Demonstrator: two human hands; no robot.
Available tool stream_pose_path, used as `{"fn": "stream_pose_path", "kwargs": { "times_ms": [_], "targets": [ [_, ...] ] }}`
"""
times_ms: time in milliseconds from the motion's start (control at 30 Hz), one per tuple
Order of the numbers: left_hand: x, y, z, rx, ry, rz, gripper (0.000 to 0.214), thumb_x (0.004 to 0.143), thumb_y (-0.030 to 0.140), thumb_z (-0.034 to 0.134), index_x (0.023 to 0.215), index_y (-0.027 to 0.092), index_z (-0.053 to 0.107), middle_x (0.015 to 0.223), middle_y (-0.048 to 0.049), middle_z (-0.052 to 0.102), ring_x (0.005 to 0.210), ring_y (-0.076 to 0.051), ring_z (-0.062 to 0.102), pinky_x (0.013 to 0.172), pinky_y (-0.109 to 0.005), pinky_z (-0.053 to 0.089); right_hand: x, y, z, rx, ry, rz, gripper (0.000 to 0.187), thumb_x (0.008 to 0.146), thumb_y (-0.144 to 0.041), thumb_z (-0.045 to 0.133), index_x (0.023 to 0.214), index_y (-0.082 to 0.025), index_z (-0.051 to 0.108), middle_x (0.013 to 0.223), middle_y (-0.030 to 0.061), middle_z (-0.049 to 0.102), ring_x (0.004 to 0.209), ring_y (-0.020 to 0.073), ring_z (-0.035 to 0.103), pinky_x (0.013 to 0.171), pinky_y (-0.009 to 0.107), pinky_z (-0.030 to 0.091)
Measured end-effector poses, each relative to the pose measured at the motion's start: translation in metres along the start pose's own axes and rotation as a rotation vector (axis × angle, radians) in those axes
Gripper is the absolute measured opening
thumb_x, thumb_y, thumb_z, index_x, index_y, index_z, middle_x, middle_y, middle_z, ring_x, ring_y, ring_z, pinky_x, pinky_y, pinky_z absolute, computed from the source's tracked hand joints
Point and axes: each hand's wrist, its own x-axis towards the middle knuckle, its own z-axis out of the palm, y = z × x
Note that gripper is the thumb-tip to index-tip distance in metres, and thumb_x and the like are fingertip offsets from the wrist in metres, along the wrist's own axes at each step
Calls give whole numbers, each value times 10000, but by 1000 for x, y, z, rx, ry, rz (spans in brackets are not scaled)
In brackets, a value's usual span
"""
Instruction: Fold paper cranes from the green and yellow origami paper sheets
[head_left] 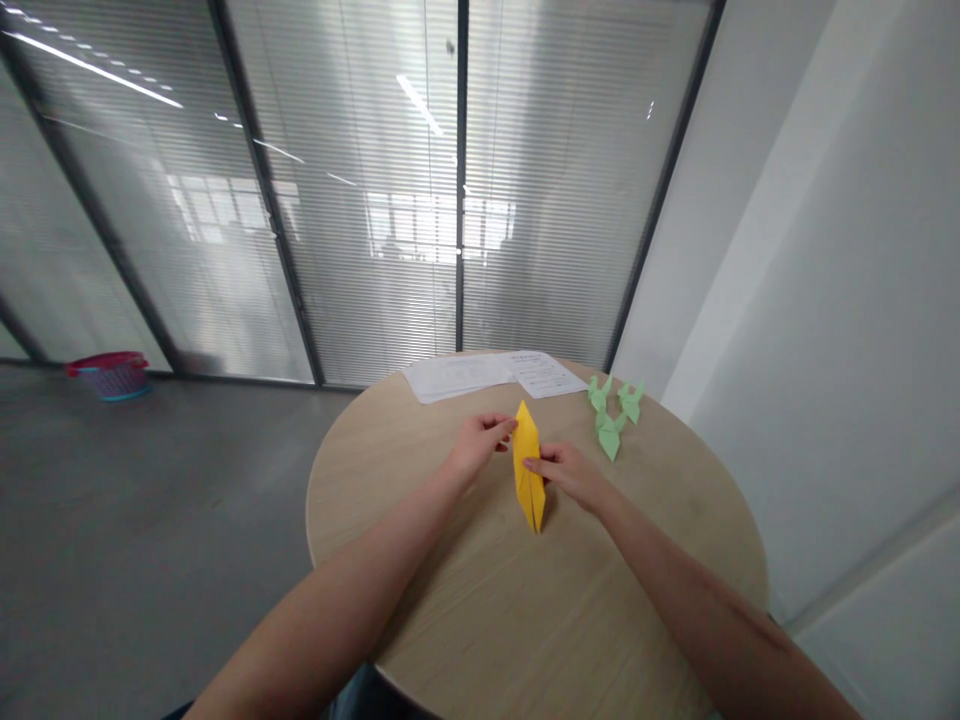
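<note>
A yellow folded paper (528, 470), long and pointed at both ends, is held upright over the round table. Its lower end shows a slit between two narrow points. My right hand (566, 472) grips it from the right, thumb on the near face and fingers behind. At its upper left edge, my left hand (484, 442) pinches the paper between thumb and forefinger. The other left fingers are curled and partly hidden.
Several green origami figures (610, 432) stand at the table's right rear. Printed sheets (465, 376) lie along the back edge of the wooden table (360, 480). Behind it is a glass partition with blinds; a wall rises at right. A red-rimmed basket (112, 376) sits on the floor at left.
</note>
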Motion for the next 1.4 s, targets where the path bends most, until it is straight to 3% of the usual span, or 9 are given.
{"fn": "stream_pose_path", "kwargs": {
  "times_ms": [267,367,467,533,933,1067,1200,1300,1400],
  "targets": [
    [3,7,-12,-146,178,24,412,762,522,639,940,151,667,994,-102,660,764,-154,590,624,-262,492,1,2,5,-73,22,13,340,741,-451,671,816,-122,708,745,44,675,635,156,569,587,260,404],
    [-2,8,-7,-144,-38,-69,489,759,553,646,1041,153,667,1073,-122,665,858,-186,621,697,-291,505,2,2,3,-5,68,3,377,730,-470,672,857,-117,705,797,69,689,678,181,605,629,291,456],
    [-7,3,2,-84,-310,-130,431,673,460,763,941,127,703,968,-109,704,833,-198,638,735,-306,494,2,0,3,-18,79,-13,381,740,-465,665,894,-121,714,818,74,696,713,189,615,651,297,466],
    [-9,-3,7,-65,-374,-154,386,620,391,810,874,116,714,881,-95,717,771,-191,640,714,-296,482,1,-1,5,-48,62,-16,371,756,-453,651,919,-127,720,820,66,698,722,185,609,653,288,454],
    [-1,-2,0,-82,-35,-97,328,614,421,782,674,131,640,595,-1,563,537,-101,472,534,-246,353,-4,-4,9,-238,-33,-15,310,774,-431,635,739,-130,696,629,1,595,556,113,454,522,237,298],
    [4,5,-8,-176,48,-89,392,632,453,771,856,147,675,855,-70,665,687,-136,573,608,-241,435,-5,-4,10,-213,-54,-18,313,755,-447,656,724,-140,706,664,18,641,581,135,505,545,246,346],
    [6,7,-11,-294,102,-73,534,738,563,659,1119,191,623,1192,-121,619,839,-159,615,711,-278,495,0,1,7,-93,80,-6,323,736,-449,672,801,-136,718,764,55,689,659,173,586,598,273,432],
    [3,4,-8,-142,-7,-143,540,744,586,649,1072,158,651,1147,-139,643,836,-166,616,708,-287,497,5,4,0,98,213,-19,350,729,-468,673,869,-149,711,860,82,705,738,208,635,645,313,495],
    [-3,-3,1,72,-303,-184,496,723,569,676,968,138,704,954,-111,699,780,-163,619,676,-268,474,6,4,-6,167,329,-82,331,731,-473,674,867,-172,709,866,80,704,763,213,642,665,322,517]
  ]
}}
